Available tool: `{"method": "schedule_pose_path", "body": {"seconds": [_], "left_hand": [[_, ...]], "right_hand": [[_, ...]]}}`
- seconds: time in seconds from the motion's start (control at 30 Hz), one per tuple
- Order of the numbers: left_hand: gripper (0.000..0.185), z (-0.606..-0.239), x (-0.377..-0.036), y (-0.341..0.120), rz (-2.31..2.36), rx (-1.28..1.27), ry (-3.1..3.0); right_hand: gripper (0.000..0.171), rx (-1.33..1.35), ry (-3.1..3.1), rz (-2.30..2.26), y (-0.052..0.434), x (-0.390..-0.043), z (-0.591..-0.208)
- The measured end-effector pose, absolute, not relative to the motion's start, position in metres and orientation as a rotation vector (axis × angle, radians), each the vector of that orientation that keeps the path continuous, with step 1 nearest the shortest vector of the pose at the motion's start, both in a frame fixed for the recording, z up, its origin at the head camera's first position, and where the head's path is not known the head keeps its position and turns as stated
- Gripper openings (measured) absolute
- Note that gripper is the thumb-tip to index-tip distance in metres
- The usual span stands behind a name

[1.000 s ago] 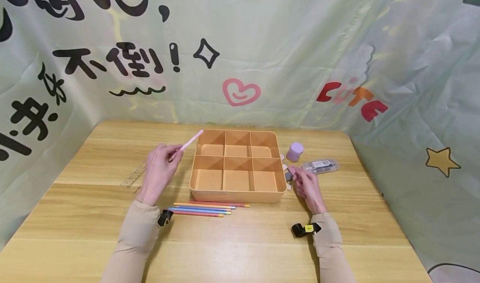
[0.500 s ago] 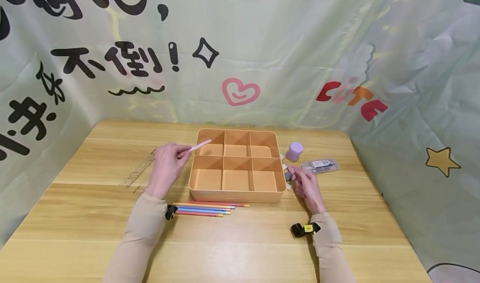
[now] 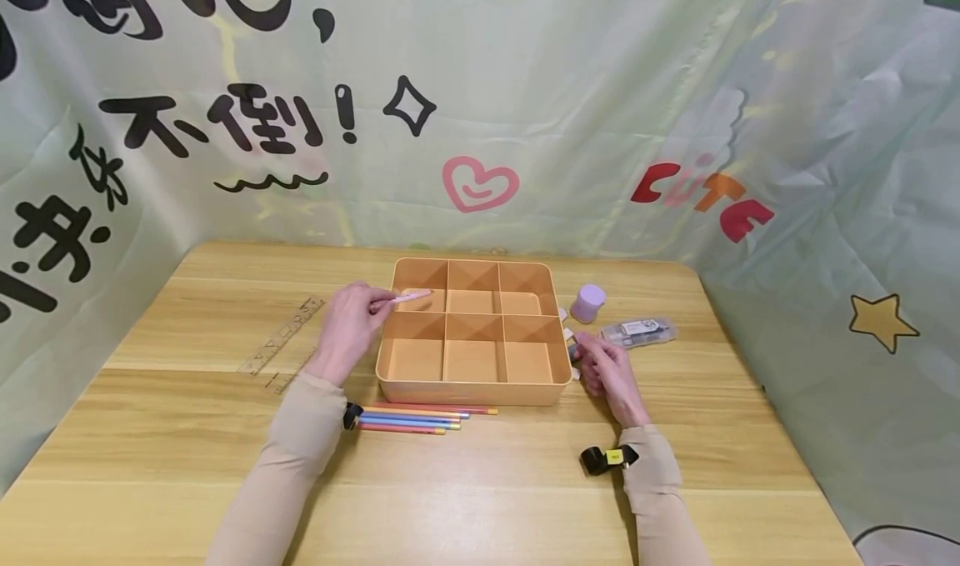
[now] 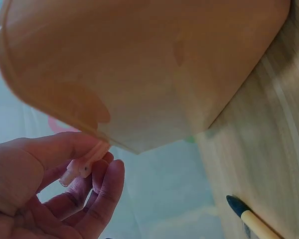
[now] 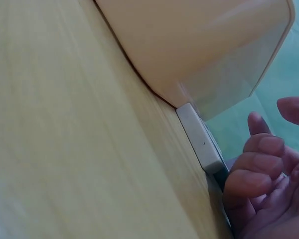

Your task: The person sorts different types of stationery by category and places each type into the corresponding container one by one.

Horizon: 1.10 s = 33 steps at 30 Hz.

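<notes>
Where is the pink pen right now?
In the head view the pink pen is in the left hand, poking over the far-left compartment of the orange box.

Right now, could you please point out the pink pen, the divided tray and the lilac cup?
pink pen (image 3: 411,298), head view, mid-barrel over the tray's rear-left compartment.
divided tray (image 3: 472,393), head view, front wall.
lilac cup (image 3: 588,303), head view, side wall.

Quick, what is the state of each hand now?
Left hand: pinches a pink pen over the organizer box.
Right hand: fingers loosely curled beside small erasers, gripping nothing visible.
</notes>
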<state>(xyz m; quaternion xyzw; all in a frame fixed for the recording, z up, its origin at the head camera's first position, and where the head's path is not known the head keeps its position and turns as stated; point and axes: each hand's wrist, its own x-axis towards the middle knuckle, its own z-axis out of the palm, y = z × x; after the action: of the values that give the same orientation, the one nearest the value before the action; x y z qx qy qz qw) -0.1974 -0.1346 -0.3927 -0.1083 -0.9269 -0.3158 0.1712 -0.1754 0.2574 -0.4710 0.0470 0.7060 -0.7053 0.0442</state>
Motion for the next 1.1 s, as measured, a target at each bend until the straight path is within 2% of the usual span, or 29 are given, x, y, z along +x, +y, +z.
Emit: {"method": "schedule_pose_path", "body": {"seconds": [0.2, 0.37, 0.47, 0.83, 1.1], "left_hand": [[0.016, -0.396, -0.201, -0.131, -0.857, -0.305, -2.663], [0.014, -0.396, -0.202, -0.129, -0.82, -0.329, -2.66], [0.013, -0.396, -0.202, -0.128, -0.815, -0.335, -2.65], [0.016, -0.394, -0.203, -0.126, -0.845, -0.341, -2.681], [0.015, -0.396, -0.204, -0.126, -0.825, -0.389, -2.671]], "right_hand": [[0.031, 0.11, 2.202, -2.11, 0.255, -0.174, -0.468], [0.04, 0.118, 2.274, -2.101, 0.25, -0.171, -0.46], [0.04, 0.129, 2.416, -2.045, 0.245, -0.17, -0.453], [0.051, -0.094, 2.844, -1.631, 0.213, -0.169, -0.435], [0.047, -0.149, 2.954, -1.651, 0.204, -0.169, -0.44]]}}
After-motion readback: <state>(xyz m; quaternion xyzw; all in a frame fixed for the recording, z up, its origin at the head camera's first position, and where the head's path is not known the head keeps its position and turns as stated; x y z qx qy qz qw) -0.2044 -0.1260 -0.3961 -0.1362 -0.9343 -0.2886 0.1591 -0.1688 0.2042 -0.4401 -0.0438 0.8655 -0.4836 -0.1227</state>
